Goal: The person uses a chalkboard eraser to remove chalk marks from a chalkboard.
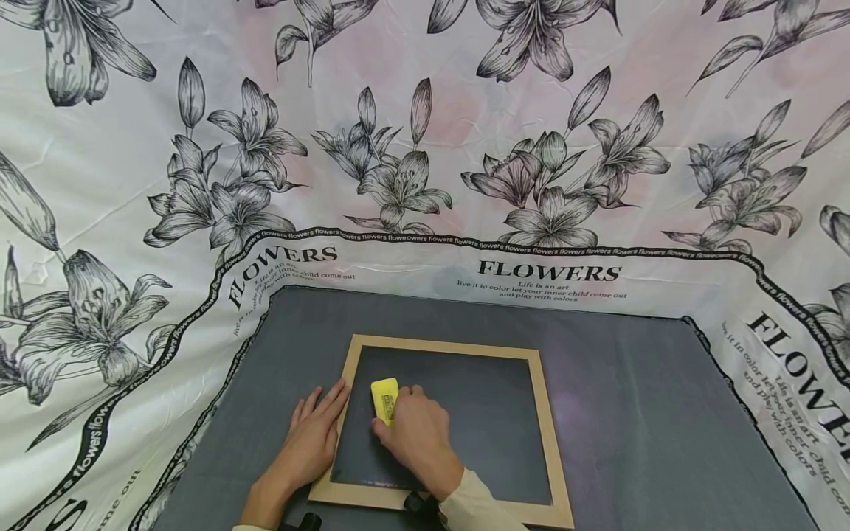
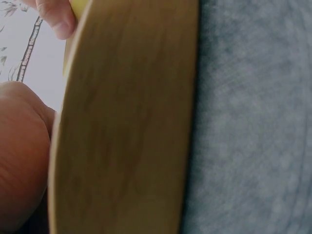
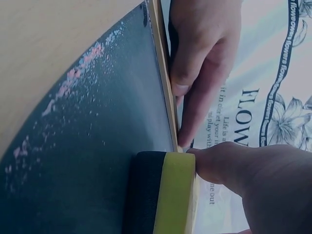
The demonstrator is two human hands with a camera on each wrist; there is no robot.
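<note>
A small blackboard (image 1: 491, 428) with a pale wooden frame (image 1: 544, 420) lies on the grey cloth. My right hand (image 1: 421, 435) grips a yellow chalkboard eraser (image 1: 384, 400), thumb at its near end. In the right wrist view the eraser's dark felt side (image 3: 144, 195) faces down onto the board, toward its left part. My left hand (image 1: 311, 439) rests along the frame's left edge, fingers mostly straight. Pink and white chalk dust (image 3: 73, 73) speckles the board near its front edge. Close up in the left wrist view is the wooden frame edge (image 2: 122, 122).
Grey cloth (image 1: 637, 420) extends around the board, wider on the right. A cloth printed with black lilies and "FLOWERS" lettering (image 1: 550, 271) borders it at the back and sides. A black wrist device (image 1: 420, 504) overlaps the frame's front edge.
</note>
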